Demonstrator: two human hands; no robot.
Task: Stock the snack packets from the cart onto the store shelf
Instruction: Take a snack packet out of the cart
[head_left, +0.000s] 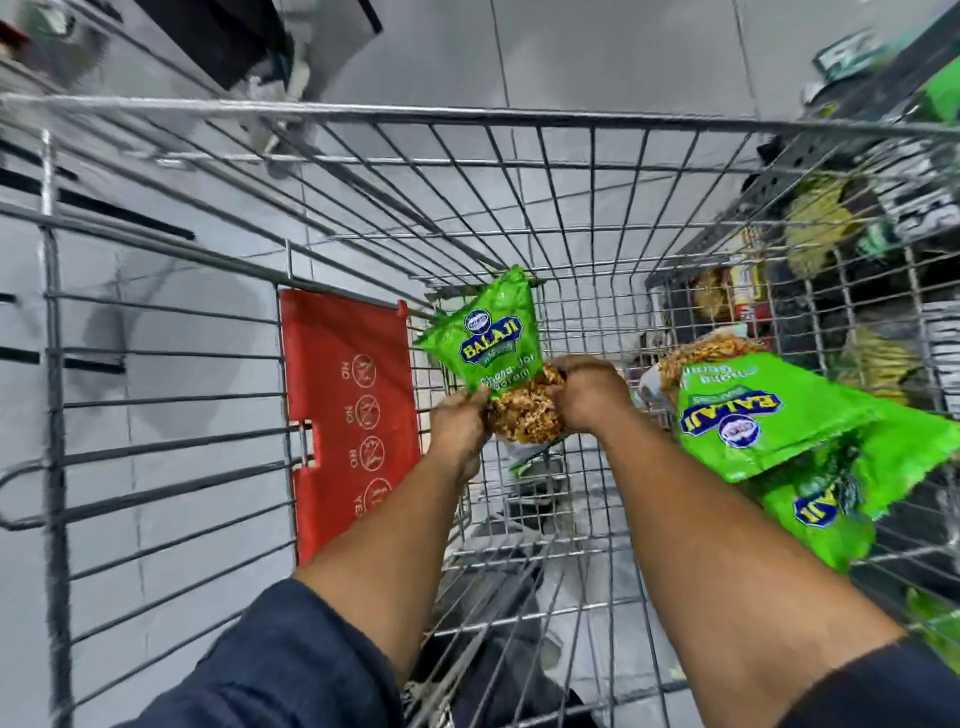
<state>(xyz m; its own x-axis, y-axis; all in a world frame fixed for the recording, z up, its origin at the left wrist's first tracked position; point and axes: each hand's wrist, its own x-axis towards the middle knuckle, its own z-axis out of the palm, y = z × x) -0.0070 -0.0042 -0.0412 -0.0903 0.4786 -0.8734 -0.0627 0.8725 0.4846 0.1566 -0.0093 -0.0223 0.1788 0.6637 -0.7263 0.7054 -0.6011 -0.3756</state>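
I look down into a wire shopping cart (519, 171). Both hands hold one green Balaji snack packet (493, 338) low inside the basket, its top pointing up and away. My left hand (460, 431) grips its lower left edge. My right hand (587, 395) grips its lower right, over the clear window showing the snack. Two more green packets (769, 415) lie stacked against the cart's right side, a little to the right of my right hand. The store shelf (883, 218) with packed goods shows through the cart's right wall.
A red plastic child-seat flap (348, 415) hangs on the cart's left inner wall. Grey floor tiles (597, 52) lie beyond the cart's front. My shoes and dark trousers show beneath the wire bottom. Dark objects stand at the top left.
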